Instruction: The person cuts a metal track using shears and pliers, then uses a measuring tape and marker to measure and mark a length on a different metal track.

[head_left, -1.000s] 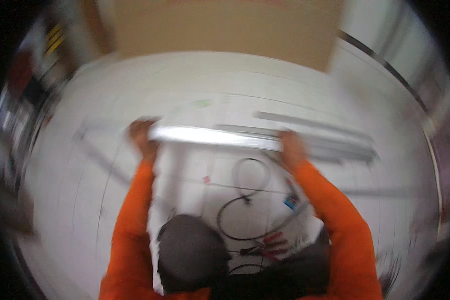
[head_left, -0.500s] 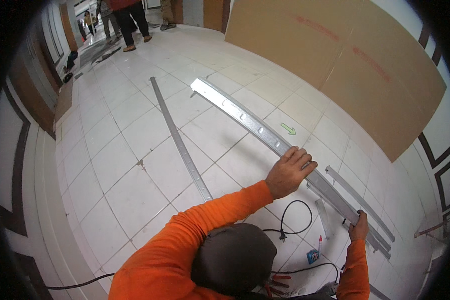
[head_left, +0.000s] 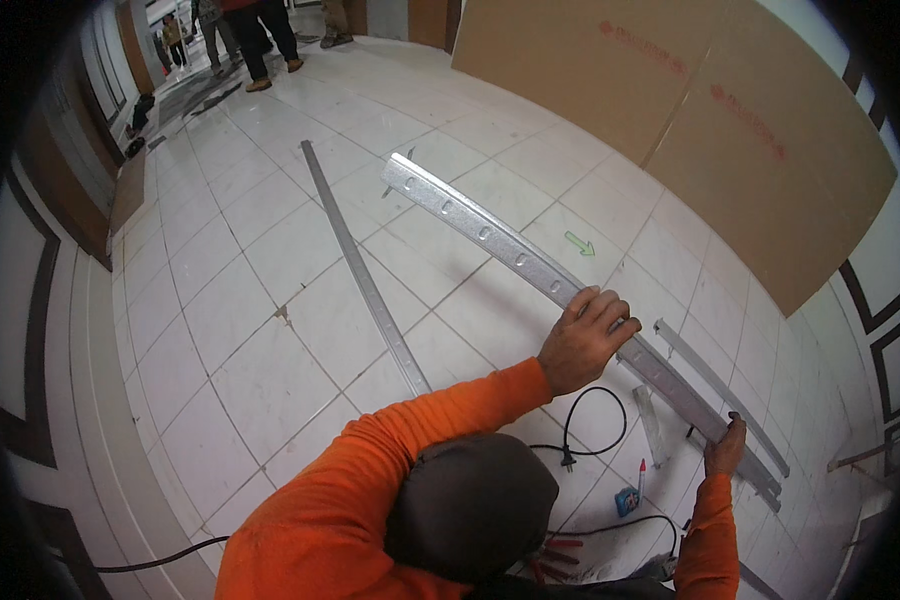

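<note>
A long galvanized metal channel [head_left: 485,232] with a row of slotted bumps slants across the view, far end at upper left, near end at lower right. My left hand [head_left: 585,345] grips it around the middle, fingers wrapped over its upper edge. Close to its near end, my right hand [head_left: 727,447] is closed on it, thumb along the edge. Small bent tabs show at its far end. Beside it on the right lies a thinner metal strip [head_left: 720,385] on the tiles. A short metal piece [head_left: 648,425] rests just below the channel.
Another long metal channel [head_left: 355,260] lies on the tiled floor to the left. Near me are a black cable with a plug [head_left: 568,458], a blue tape measure [head_left: 626,502], a red-capped marker [head_left: 642,478] and red-handled pliers [head_left: 560,555]. Cardboard sheets [head_left: 690,110] stand right; people [head_left: 255,45] stand far off.
The channel has rolled slightly in my hands, so its slotted face shows more fully. Both hands keep their hold, and the right has shifted a little.
</note>
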`<state>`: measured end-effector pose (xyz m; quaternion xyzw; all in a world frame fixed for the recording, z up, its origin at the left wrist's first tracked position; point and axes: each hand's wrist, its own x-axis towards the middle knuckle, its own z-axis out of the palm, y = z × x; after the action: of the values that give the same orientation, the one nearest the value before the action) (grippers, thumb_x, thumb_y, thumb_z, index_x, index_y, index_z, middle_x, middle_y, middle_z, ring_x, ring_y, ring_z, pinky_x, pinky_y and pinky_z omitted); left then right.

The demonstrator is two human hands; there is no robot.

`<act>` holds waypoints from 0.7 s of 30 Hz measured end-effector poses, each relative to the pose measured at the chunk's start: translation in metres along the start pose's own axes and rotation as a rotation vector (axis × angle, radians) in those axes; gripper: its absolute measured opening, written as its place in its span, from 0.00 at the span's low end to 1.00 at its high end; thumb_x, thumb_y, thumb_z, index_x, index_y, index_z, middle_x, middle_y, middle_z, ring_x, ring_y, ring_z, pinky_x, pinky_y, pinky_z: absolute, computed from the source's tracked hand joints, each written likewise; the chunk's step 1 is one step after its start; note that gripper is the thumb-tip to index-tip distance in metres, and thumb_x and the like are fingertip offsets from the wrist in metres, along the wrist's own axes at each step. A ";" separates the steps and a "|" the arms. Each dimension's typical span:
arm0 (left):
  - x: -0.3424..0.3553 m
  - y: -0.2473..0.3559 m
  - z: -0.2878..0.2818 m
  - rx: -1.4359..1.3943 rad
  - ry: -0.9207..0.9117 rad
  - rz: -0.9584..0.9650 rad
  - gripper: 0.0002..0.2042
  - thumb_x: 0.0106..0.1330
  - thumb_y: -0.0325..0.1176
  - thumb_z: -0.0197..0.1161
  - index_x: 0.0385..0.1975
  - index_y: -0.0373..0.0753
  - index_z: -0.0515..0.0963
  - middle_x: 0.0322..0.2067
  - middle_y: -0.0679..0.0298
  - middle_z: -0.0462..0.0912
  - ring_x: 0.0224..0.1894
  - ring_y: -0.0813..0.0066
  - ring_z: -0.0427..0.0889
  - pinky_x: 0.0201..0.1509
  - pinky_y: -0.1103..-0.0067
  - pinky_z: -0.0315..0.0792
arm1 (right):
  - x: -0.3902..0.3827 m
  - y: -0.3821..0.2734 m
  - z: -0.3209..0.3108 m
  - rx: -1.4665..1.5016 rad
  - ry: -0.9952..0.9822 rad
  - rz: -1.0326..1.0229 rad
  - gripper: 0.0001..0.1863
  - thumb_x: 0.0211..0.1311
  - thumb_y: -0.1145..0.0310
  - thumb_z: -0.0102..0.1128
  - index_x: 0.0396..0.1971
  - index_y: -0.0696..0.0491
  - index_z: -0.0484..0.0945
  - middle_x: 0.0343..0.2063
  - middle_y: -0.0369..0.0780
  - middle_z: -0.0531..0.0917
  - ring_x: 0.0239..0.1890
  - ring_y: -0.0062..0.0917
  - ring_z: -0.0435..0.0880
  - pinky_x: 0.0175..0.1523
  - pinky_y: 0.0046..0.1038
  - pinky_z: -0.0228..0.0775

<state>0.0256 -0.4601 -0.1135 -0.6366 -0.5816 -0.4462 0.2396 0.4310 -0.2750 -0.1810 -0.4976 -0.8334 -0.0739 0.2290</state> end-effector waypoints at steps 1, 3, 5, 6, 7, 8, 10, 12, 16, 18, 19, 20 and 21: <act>-0.002 -0.001 -0.002 0.001 0.000 -0.006 0.14 0.56 0.27 0.61 0.43 0.44 0.81 0.45 0.65 0.77 0.57 0.66 0.72 0.69 0.62 0.57 | 0.000 -0.002 0.000 0.007 0.015 0.013 0.33 0.39 0.86 0.63 0.52 0.57 0.70 0.45 0.47 0.77 0.48 0.44 0.78 0.54 0.38 0.72; -0.004 -0.003 -0.004 0.020 -0.007 0.003 0.14 0.57 0.27 0.61 0.43 0.44 0.81 0.45 0.64 0.77 0.58 0.65 0.72 0.69 0.60 0.57 | -0.007 -0.010 -0.002 0.023 0.000 0.052 0.33 0.38 0.86 0.64 0.52 0.57 0.71 0.46 0.47 0.77 0.49 0.44 0.77 0.55 0.38 0.71; 0.001 -0.002 0.004 0.018 -0.007 0.028 0.14 0.57 0.28 0.61 0.44 0.44 0.81 0.45 0.62 0.77 0.58 0.63 0.72 0.68 0.59 0.58 | -0.004 -0.014 -0.009 0.024 -0.002 0.108 0.34 0.36 0.86 0.65 0.51 0.57 0.72 0.47 0.48 0.77 0.51 0.44 0.77 0.56 0.37 0.71; 0.004 -0.003 0.013 0.045 0.000 0.020 0.13 0.57 0.28 0.60 0.44 0.43 0.80 0.45 0.61 0.77 0.58 0.61 0.72 0.67 0.57 0.59 | 0.000 -0.009 -0.013 0.000 0.057 0.101 0.34 0.35 0.86 0.67 0.51 0.56 0.73 0.48 0.47 0.78 0.52 0.44 0.76 0.58 0.37 0.70; 0.007 -0.001 0.024 0.055 -0.002 0.015 0.13 0.58 0.28 0.60 0.44 0.42 0.80 0.45 0.59 0.77 0.58 0.59 0.72 0.66 0.55 0.59 | 0.000 -0.001 -0.018 -0.036 0.109 0.107 0.35 0.35 0.85 0.69 0.51 0.56 0.74 0.49 0.47 0.78 0.54 0.44 0.76 0.60 0.36 0.69; 0.012 0.001 0.033 0.044 0.009 0.020 0.13 0.58 0.28 0.60 0.43 0.40 0.80 0.45 0.58 0.77 0.57 0.57 0.73 0.65 0.54 0.60 | 0.005 0.005 -0.020 -0.038 0.095 0.158 0.37 0.33 0.84 0.71 0.52 0.55 0.74 0.50 0.47 0.79 0.56 0.44 0.75 0.64 0.37 0.66; 0.022 -0.009 0.043 0.041 -0.011 0.051 0.15 0.56 0.26 0.57 0.44 0.40 0.81 0.46 0.57 0.78 0.57 0.56 0.73 0.67 0.55 0.60 | 0.020 0.005 -0.007 -0.048 0.172 0.063 0.33 0.36 0.74 0.76 0.50 0.53 0.77 0.47 0.46 0.79 0.54 0.43 0.74 0.63 0.41 0.64; 0.026 -0.023 0.033 0.101 -0.281 0.015 0.19 0.51 0.21 0.59 0.45 0.40 0.80 0.42 0.56 0.79 0.50 0.57 0.77 0.63 0.56 0.64 | 0.045 -0.070 0.010 -0.004 0.252 0.038 0.29 0.33 0.76 0.74 0.43 0.52 0.79 0.44 0.44 0.80 0.50 0.43 0.75 0.57 0.40 0.66; 0.070 -0.015 0.012 0.119 -0.416 0.121 0.27 0.50 0.26 0.69 0.53 0.44 0.74 0.40 0.58 0.80 0.45 0.56 0.78 0.54 0.63 0.69 | 0.112 -0.187 -0.030 0.275 0.345 -0.277 0.27 0.35 0.86 0.65 0.42 0.53 0.81 0.42 0.42 0.82 0.50 0.38 0.78 0.59 0.38 0.66; 0.085 -0.017 0.021 0.186 -0.450 0.092 0.22 0.50 0.26 0.68 0.47 0.46 0.75 0.39 0.61 0.80 0.39 0.57 0.81 0.41 0.63 0.75 | 0.125 -0.213 -0.049 0.134 0.267 -0.299 0.27 0.44 0.81 0.64 0.50 0.49 0.78 0.45 0.41 0.81 0.55 0.37 0.75 0.66 0.42 0.58; 0.099 -0.024 0.019 0.201 -0.442 0.086 0.22 0.49 0.25 0.68 0.46 0.46 0.75 0.38 0.61 0.80 0.40 0.57 0.81 0.41 0.63 0.76 | 0.133 -0.222 -0.062 0.083 0.281 -0.309 0.28 0.47 0.78 0.64 0.53 0.48 0.76 0.48 0.41 0.79 0.58 0.37 0.73 0.69 0.43 0.55; 0.113 -0.039 0.013 0.198 -0.387 0.070 0.22 0.48 0.24 0.68 0.46 0.45 0.75 0.37 0.62 0.80 0.40 0.57 0.81 0.41 0.63 0.76 | 0.146 -0.232 -0.076 0.097 0.321 -0.291 0.28 0.47 0.78 0.64 0.53 0.48 0.76 0.48 0.41 0.79 0.58 0.37 0.73 0.69 0.43 0.55; 0.130 -0.054 0.007 0.212 -0.375 0.038 0.23 0.47 0.22 0.67 0.46 0.44 0.75 0.37 0.61 0.80 0.39 0.55 0.80 0.41 0.63 0.75 | 0.158 -0.241 -0.088 0.118 0.399 -0.309 0.29 0.47 0.76 0.65 0.55 0.48 0.75 0.51 0.42 0.76 0.61 0.38 0.70 0.71 0.44 0.52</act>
<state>-0.0334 -0.3749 -0.0184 -0.6905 -0.6477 -0.2515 0.2011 0.1870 -0.2993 -0.0064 -0.3258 -0.8406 -0.1559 0.4037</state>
